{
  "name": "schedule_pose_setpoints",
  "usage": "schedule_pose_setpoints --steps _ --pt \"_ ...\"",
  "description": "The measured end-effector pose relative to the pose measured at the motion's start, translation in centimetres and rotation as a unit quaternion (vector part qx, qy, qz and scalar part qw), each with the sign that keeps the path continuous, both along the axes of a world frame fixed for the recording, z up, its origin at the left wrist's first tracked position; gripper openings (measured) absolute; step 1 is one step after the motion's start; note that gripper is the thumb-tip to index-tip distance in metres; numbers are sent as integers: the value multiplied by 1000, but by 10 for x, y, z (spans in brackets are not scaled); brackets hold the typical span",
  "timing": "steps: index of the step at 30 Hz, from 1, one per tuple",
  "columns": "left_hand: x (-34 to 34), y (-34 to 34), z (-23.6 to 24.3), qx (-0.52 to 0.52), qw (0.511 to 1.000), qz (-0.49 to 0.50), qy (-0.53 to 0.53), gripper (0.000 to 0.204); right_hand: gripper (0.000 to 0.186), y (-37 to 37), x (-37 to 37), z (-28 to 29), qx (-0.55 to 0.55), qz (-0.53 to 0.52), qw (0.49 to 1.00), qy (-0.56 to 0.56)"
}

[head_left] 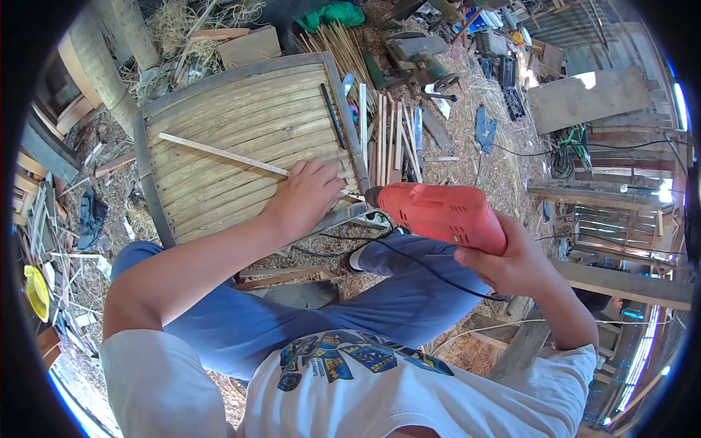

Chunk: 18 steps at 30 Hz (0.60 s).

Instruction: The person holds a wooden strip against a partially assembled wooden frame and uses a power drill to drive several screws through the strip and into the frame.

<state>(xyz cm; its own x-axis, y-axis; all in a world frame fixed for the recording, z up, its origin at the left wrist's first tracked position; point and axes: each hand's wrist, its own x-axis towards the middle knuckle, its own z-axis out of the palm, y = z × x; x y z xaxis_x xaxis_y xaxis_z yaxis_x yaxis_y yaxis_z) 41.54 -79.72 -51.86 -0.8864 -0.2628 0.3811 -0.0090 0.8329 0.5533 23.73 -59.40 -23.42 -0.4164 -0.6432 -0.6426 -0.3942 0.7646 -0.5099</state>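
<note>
A slatted wooden panel in a darker frame (226, 95) lies before me, with a pale thin strip (212, 151) laid diagonally across it. My left hand (307, 197) presses and pinches the strip's lower end near the frame's lower right corner. My right hand (504, 259) grips a red corded drill (431, 204), whose chuck and bit point left at the strip's end, just beside my left fingers. Whether the bit touches the wood I cannot tell. A dark thin rod (332, 117) lies along the panel's right side.
Loose slats (394, 142) and bamboo sticks (343, 69) lie beyond the panel. Black cords cross the littered ground near my legs (387, 292). Wooden beams (621, 281) are on the right; a yellow object (35, 292) and scrap wood lie at the left.
</note>
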Motion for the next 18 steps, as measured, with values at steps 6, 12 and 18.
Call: schedule_pose_setpoints --steps 6,12,18 --pt "-2 0 -2 0 1000 -3 3 16 58 8 8 -1 62 -82 995 6" --pt "4 0 2 -3 1000 -1 -14 17 60 10 15 -6 3 -8 1000 21" --pt "-2 1 -2 -9 1000 -1 -1 17 57 24 18 -11 -69 76 991 82"
